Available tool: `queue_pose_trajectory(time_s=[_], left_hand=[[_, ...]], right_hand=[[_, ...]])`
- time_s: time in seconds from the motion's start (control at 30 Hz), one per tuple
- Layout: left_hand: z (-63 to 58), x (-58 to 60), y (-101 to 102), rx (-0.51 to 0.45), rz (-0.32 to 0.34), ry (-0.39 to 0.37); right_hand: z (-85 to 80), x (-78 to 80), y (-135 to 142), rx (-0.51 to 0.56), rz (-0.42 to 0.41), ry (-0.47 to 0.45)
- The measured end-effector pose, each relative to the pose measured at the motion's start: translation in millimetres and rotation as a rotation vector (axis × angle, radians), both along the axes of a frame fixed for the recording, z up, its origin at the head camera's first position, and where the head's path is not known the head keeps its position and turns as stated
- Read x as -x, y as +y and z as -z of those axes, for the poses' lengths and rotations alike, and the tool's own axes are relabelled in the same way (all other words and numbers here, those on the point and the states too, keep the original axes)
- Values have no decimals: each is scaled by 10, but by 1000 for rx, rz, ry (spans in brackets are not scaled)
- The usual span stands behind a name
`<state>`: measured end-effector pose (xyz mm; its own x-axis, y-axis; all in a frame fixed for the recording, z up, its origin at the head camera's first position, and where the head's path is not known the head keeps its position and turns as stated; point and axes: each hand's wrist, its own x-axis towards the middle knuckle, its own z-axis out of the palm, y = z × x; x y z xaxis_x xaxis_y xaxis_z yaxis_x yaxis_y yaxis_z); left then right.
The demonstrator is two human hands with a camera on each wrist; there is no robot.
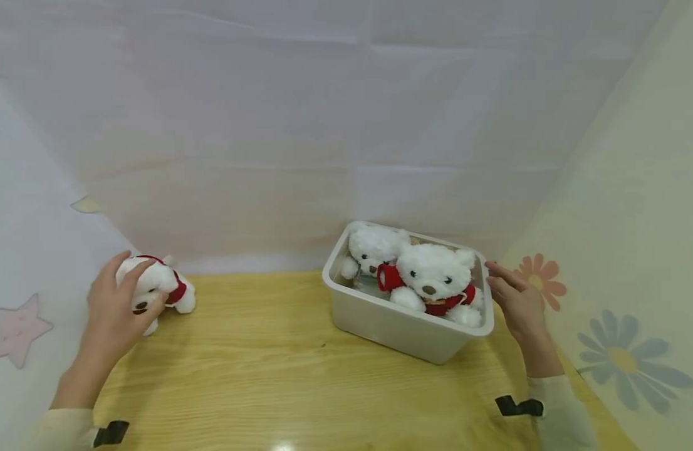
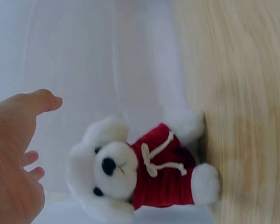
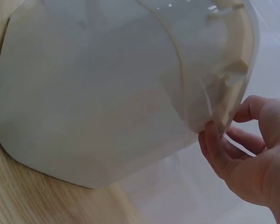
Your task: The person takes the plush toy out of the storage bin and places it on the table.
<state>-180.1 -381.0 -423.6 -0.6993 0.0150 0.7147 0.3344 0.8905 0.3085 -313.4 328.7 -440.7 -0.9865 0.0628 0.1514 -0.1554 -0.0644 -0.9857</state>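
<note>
Left hand (image 1: 116, 297) spread around the head of a toy dog (image 2: 144, 170), fingers relaxed and not closed on it; the wrist view shows a gap between hand and head. Dog sits upright in a red top at the worktop's (image 1: 256, 357) far left corner. Right hand (image 1: 515, 304) pinches the rim of a pale bin (image 1: 380, 326), which stands toward the far right corner. Inside: front bear (image 1: 433, 275) and back bear (image 1: 375, 247), side by side.

Step in hand, as I judge it: reaching for the dog while steadying the bin. Next move seems to call for closing the fingers on the head or body, rim held meanwhile.

Hard to see: dog's face partly behind the hand in the head view; back bear's lower body, masked by the front bear and bin wall; a brown patch behind them, unidentifiable. Both forearms cut off below.
</note>
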Motion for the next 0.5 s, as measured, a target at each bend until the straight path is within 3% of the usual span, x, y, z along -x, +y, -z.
queue_pose_trajectory(time_s=[0.13, 0.2, 0.33, 0.5], left_hand=[[-1, -64, 131, 105, 27, 104], [32, -118, 182, 109, 40, 116], [118, -199, 240, 86, 73, 103], [198, -212, 314, 89, 131, 93]], right_hand=[[1, 20, -123, -328, 138, 38], [21, 20, -176, -421, 184, 57], [50, 12, -226, -463, 223, 80], [6, -26, -155, -447, 230, 60]])
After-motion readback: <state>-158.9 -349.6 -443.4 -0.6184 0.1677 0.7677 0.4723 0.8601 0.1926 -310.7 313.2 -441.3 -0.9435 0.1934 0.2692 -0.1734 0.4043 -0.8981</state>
